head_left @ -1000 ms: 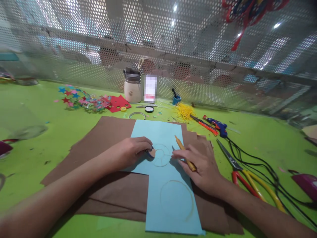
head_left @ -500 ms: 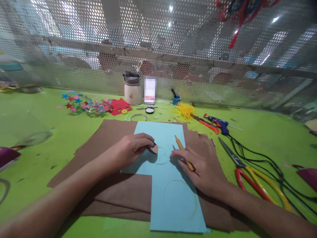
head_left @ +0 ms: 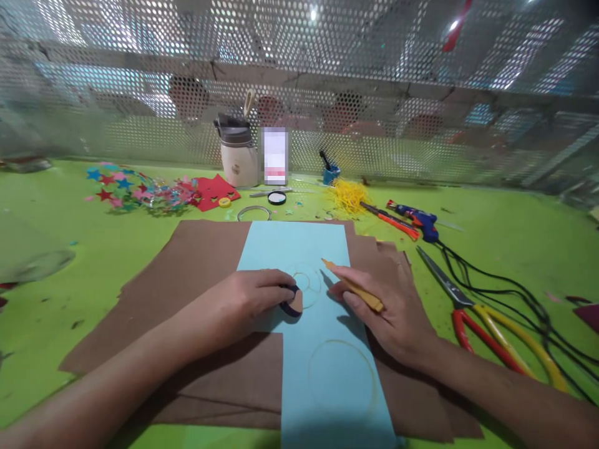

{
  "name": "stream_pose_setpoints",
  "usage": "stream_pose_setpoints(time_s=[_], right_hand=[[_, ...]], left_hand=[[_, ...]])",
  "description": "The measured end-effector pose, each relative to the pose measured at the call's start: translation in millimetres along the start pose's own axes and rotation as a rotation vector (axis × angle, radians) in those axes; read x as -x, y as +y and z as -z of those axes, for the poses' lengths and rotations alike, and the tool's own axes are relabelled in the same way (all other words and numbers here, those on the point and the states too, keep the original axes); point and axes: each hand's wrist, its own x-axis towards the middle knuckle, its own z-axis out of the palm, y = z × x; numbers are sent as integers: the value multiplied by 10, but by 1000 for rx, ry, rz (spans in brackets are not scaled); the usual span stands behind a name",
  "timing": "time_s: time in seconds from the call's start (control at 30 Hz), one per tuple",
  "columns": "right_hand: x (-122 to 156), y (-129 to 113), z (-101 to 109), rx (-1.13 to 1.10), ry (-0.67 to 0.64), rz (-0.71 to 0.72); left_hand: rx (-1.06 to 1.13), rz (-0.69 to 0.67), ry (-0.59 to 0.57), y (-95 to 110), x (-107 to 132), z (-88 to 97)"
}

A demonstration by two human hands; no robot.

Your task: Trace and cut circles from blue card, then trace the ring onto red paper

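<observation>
My left hand [head_left: 255, 296] pinches a small round dark-rimmed disc with a beige face [head_left: 294, 301], low over the light blue paper [head_left: 299, 240]. Between the fingers and thumb of my right hand [head_left: 379, 305] is a yellow-brown pencil [head_left: 353, 287], its tip pointing up and left above the paper. Beside the disc, small overlapping circles are drawn on the paper. A larger circle outline is drawn nearer to me. The blue paper lies on stacked brown sheets [head_left: 140, 299].
Scissors [head_left: 461, 299] with red and yellow handles and a blue glue gun [head_left: 421, 223] with a black cord lie right. At the back stand a bottle [head_left: 238, 159] and a phone [head_left: 276, 156]. Star garland [head_left: 126, 187], red paper [head_left: 213, 192] and yellow shreds [head_left: 349, 196] lie behind the sheets.
My left hand has moved the disc down, off the small circles toward me. The pencil has tilted flatter in my right hand. The camera view has shifted slightly.
</observation>
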Motion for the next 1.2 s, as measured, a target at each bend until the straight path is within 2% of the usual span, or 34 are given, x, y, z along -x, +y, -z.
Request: stream_pose_setpoints(time_s=[0.5, 0.93, 1.2], right_hand=[[14, 6, -1, 31, -97, -10], [18, -9, 2, 41, -107, -18], [47, 51, -17, 44, -142, 33]], left_hand=[[-96, -11, -34, -33, 32, -38], [-173, -25, -59, -34, 37, -93], [-232, 31, -168, 62, -1, -45]])
